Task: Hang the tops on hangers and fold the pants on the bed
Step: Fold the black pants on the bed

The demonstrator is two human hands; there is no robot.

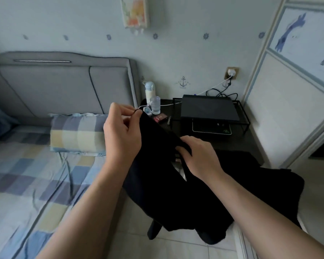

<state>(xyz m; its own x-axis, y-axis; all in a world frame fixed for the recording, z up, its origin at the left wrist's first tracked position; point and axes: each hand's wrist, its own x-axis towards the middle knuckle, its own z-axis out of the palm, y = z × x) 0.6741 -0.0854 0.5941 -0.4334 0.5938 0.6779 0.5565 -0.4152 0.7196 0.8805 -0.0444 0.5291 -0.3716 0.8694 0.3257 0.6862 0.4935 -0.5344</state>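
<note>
Beside the checked bed [26, 174], left fingers [128, 111] pinch a soft black garment [166, 193] by its top corner; right fingers [184, 146] grip it lower.

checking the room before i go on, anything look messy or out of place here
Nothing spilled or damaged. The checked sheet is creased near the pillow, and the black garment gripped by the left hand and right hand hangs bunched.

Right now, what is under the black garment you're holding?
Under the black garment, pale floor tiles and a dark leg-like piece show. A pale strip shows through its gap. Anything else beneath is covered by the cloth.
</note>
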